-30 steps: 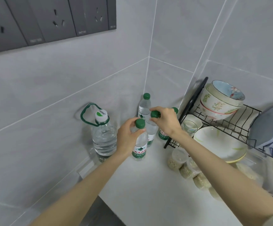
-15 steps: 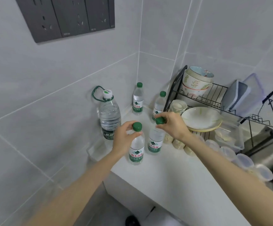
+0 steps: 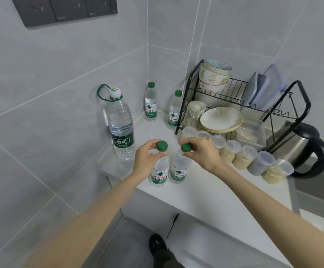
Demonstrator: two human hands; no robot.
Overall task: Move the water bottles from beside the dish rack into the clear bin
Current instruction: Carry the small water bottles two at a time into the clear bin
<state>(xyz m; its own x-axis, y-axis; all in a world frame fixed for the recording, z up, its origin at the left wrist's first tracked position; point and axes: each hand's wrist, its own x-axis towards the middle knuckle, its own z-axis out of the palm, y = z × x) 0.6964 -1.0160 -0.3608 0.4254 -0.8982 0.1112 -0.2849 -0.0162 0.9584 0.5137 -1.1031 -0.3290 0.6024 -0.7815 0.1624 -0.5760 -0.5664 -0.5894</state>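
Head view: L hand (image 3: 147, 159) curls round the neck of one small bottle (image 3: 159, 172). R hand (image 3: 203, 153) pinches the second bottle (image 3: 179, 170) just under its cap. Both sit centre frame, by the counter (image 3: 205, 196) edge. Neck grips prob. suit the thin, soft clear plastic; the hard green caps stop slip. Third bottle (image 3: 150, 105) and fourth bottle (image 3: 174, 111) wait upper centre, beside the black wire dish rack (image 3: 232, 88). Clear bin not in view.

Clear plastic bottles (image 3: 179, 167), black wire rack (image 3: 234, 97), glossy steel kettle (image 3: 300, 149)
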